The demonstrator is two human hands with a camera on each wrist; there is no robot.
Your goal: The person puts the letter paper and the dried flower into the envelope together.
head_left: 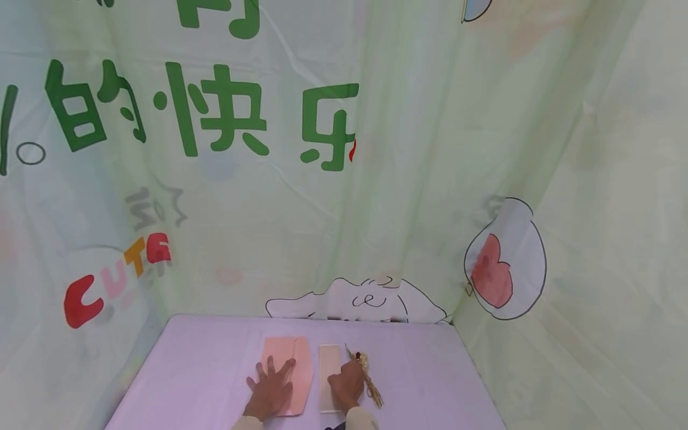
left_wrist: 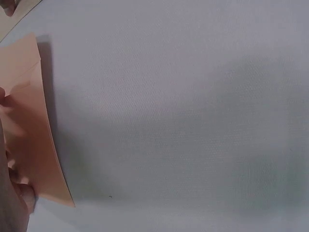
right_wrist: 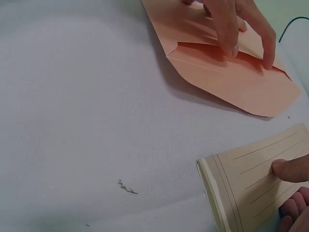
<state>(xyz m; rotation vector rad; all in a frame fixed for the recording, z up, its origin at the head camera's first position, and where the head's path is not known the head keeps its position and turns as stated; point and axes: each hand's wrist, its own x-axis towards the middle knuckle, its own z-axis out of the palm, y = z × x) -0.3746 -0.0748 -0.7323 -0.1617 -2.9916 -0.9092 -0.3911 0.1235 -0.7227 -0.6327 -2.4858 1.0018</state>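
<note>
A salmon-pink envelope (head_left: 303,388) lies on the table with my left hand (head_left: 271,391) spread over it. In the right wrist view the flap (right_wrist: 236,89) is unfolded, and the left fingertips touch the envelope's mouth. To its right lies folded cream letter paper (head_left: 329,356), printed with ruled lines. My right hand (head_left: 349,382) grips this paper at its right side, thumb (right_wrist: 292,170) on top and the other fingers curled at the edge. A bunch of dried flowers (head_left: 373,392) with tied stems lies just beyond the right hand, which partly hides it.
The table (head_left: 204,370) wears a pale lilac cover. A small dried sprig (right_wrist: 127,187) lies on it in the right wrist view. Printed curtains (head_left: 408,179) hang behind the table and on both sides.
</note>
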